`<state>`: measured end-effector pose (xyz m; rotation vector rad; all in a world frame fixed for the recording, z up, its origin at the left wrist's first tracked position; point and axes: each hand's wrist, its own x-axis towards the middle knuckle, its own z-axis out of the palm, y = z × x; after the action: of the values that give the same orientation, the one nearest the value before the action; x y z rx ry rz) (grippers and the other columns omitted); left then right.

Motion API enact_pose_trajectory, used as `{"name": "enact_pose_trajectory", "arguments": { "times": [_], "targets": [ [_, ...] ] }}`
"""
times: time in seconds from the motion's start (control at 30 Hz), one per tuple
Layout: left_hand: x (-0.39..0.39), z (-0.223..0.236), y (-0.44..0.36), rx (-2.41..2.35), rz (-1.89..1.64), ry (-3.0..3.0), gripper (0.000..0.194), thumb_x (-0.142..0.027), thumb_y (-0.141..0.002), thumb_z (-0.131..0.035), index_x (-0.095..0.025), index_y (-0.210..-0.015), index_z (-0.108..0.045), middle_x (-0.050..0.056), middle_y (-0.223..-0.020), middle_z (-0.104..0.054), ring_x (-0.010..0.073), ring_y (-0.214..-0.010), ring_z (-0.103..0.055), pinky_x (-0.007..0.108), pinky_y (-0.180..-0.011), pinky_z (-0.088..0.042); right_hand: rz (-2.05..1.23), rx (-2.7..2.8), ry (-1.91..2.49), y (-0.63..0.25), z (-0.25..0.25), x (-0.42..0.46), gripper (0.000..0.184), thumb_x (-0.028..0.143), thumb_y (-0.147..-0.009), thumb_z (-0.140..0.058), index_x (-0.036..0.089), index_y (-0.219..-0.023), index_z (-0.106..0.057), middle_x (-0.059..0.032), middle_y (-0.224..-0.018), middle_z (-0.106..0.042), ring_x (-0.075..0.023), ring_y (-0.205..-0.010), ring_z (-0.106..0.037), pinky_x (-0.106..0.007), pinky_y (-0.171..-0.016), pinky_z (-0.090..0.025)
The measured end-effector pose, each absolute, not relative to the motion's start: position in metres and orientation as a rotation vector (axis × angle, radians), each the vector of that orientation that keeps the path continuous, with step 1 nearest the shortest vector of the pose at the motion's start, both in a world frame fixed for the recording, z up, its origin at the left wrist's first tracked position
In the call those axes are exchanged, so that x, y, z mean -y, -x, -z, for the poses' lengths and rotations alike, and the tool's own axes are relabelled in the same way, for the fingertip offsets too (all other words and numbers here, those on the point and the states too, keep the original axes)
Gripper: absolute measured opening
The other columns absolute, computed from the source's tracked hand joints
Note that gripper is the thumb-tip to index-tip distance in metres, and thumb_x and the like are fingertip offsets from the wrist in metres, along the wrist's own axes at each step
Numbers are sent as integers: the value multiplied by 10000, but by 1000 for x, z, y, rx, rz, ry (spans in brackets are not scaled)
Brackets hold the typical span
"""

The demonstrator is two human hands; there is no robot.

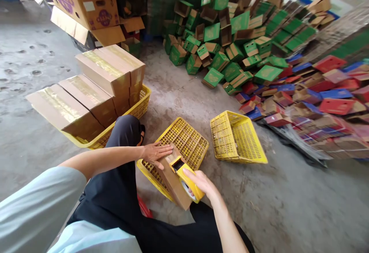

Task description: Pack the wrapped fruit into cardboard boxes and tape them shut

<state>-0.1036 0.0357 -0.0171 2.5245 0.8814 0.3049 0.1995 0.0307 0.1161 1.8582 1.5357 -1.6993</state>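
Note:
My left hand (157, 153) lies flat with its fingers stretched out on the far end of a brown cardboard box (172, 182). That box rests on an overturned yellow plastic crate (184, 139) between my knees. In my right hand (198, 182) is a yellow tape dispenser (180, 167), its head against the top of the box. A roll of tape shows in its side, partly covered by my fingers. The underside of the box is hidden.
Left of me, a yellow crate (146, 98) holds several taped boxes (86, 91). Another yellow crate (239, 137) lies tipped on the concrete floor to the right. Heaps of green cartons (213, 77) and red and blue cartons (336, 106) lie beyond; larger open cartons (99, 10) stand at back left.

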Motion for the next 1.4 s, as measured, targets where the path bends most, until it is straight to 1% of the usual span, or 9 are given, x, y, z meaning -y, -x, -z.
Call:
{"name": "enact_pose_trajectory", "arguments": {
  "times": [0.17, 0.27, 0.43, 0.57, 0.8, 1.03, 1.17, 1.27, 1.4],
  "targets": [
    [-29, 23, 100, -818, -427, -2623, 964, -739, -981, -466, -79, -1657, -277, 238, -1695, -285, 352, -1600, -265, 530, -1302, -153, 1728, -1533, -1913, -205, -107, -24, 469, 622, -950, -602, 170, -830, -633, -27, -538, -647, -186, -457, -652, -255, -423, -534],
    [-22, 27, 93, -677, -533, -2687, 989, -748, -972, -481, -55, -1650, -283, 243, -1683, -318, 337, -1602, -263, 502, -1315, -160, 1722, -1520, -1923, -205, -105, -25, 467, 621, -956, -593, 179, -807, -623, -26, -533, -640, -189, -459, -653, -253, -415, -525],
    [-13, 36, 84, -639, -527, -2703, 1070, -766, -972, -458, 24, -1648, -207, 288, -1699, -232, 362, -1617, -195, 493, -1316, -196, 1737, -1493, -1919, -202, -106, -25, 477, 617, -964, -589, 174, -790, -628, -40, -535, -636, -193, -458, -647, -271, -423, -537],
    [-15, 43, 84, -649, -542, -2682, 1054, -744, -981, -473, -2, -1663, -165, 285, -1707, -211, 371, -1620, -176, 526, -1315, -197, 1765, -1523, -1895, -202, -104, -25, 477, 610, -964, -606, 167, -791, -641, -53, -547, -643, -195, -463, -653, -283, -437, -562],
    [-22, 47, 87, -576, -619, -2708, 1037, -704, -976, -534, -11, -1659, -175, 310, -1687, -245, 369, -1615, -193, 535, -1304, -229, 1727, -1501, -1879, -219, -106, -20, 512, 643, -962, -596, 171, -770, -644, -68, -531, -664, -198, -452, -662, -277, -443, -568],
    [-16, 40, 82, -648, -550, -2710, 1033, -719, -966, -530, 29, -1627, -264, 323, -1673, -268, 399, -1600, -231, 548, -1295, -243, 1698, -1513, -1928, -224, -113, -12, 497, 617, -984, -560, 187, -745, -634, -42, -501, -657, -177, -435, -642, -240, -431, -539],
    [-8, 31, 70, -685, -459, -2689, 1011, -742, -977, -473, 13, -1625, -294, 292, -1679, -291, 377, -1599, -254, 515, -1303, -237, 1722, -1510, -1899, -222, -109, -12, 494, 626, -963, -577, 199, -720, -629, -45, -503, -660, -182, -438, -647, -241, -435, -542],
    [-3, 28, 59, -683, -418, -2681, 1045, -779, -962, -451, 5, -1633, -286, 273, -1695, -274, 369, -1604, -243, 481, -1304, -239, 1713, -1510, -1855, -222, -105, -13, 509, 639, -964, -563, 194, -726, -635, -64, -516, -674, -193, -445, -664, -255, -470, -571],
    [0, 28, 53, -667, -434, -2679, 1081, -782, -953, -469, 23, -1640, -247, 278, -1696, -265, 377, -1605, -235, 488, -1304, -245, 1765, -1486, -1818, -223, -101, -14, 477, 605, -973, -567, 171, -808, -675, -110, -605, -734, -225, -514, -722, -280, -517, -605]
  ]
}}
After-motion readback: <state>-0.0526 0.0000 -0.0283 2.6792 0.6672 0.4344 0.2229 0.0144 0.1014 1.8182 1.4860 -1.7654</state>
